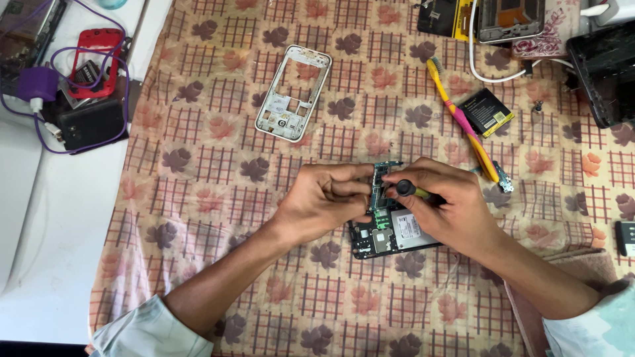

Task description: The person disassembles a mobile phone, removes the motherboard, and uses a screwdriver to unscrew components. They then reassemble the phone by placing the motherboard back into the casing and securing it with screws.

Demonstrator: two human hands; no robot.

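The right hand (450,208) is gripping a screwdriver (413,192) with a black cap and yellow shaft, while the left hand (327,198) is pinching a green circuit board (380,178), tilting it up off an opened black phone (390,235) lying on a checked leaf-print cloth (218,172). A white phone frame (293,92) is lying well apart above, a yellow and pink toothbrush (463,119) near the right

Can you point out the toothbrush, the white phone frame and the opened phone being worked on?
toothbrush (463,119), head view, on its pink and yellow handle.
white phone frame (294,92), head view, on its middle bar.
opened phone (397,235), head view, on its exposed inner side.
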